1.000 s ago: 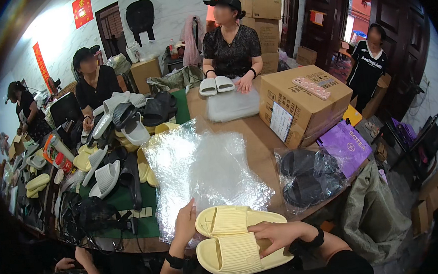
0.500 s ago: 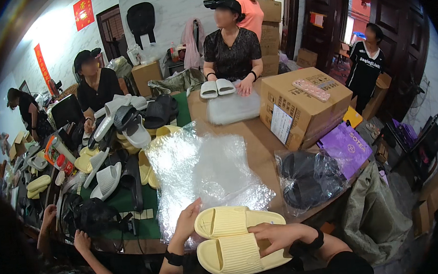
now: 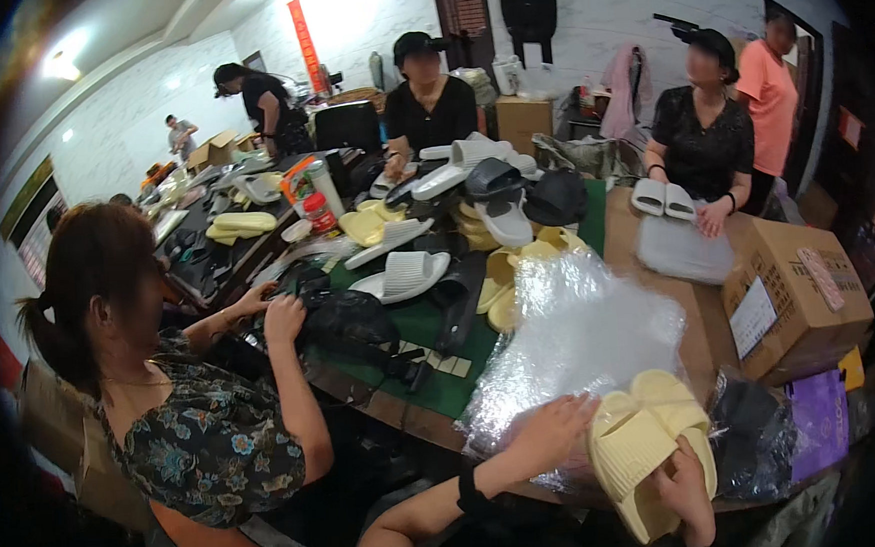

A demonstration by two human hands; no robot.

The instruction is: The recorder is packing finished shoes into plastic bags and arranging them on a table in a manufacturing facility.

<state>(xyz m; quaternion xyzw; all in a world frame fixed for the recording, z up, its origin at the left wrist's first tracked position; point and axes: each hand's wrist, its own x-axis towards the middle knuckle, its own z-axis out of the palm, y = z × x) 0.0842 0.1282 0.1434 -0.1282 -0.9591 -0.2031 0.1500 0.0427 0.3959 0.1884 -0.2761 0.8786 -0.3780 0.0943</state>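
Note:
A pair of pale yellow ribbed slide slippers (image 3: 634,452) is at the front right, toes pointing away from me, one overlapping the other. My right hand (image 3: 686,484) grips them, its fingers at the strap of the nearer slipper. Just left of the slippers, my left hand (image 3: 552,432) lies with its fingers stretched out over the plastic bags, fingertips close to the slipper's edge; whether they touch it I cannot tell. A stack of clear, shiny plastic bags (image 3: 587,335) spreads on the table beyond both hands.
Grey, black, white and yellow slippers (image 3: 408,275) pile up on the green mat. A cardboard box (image 3: 805,301), bagged black slippers (image 3: 752,425) and a purple bag (image 3: 818,431) lie at the right. A seated co-worker (image 3: 206,418) is close on my left; others stand across the table.
My view has swung left, bringing the seated co-worker into the picture. The yellow slippers have turned from lying sideways to toes away, still in my right hand. My left hand's fingers have straightened.

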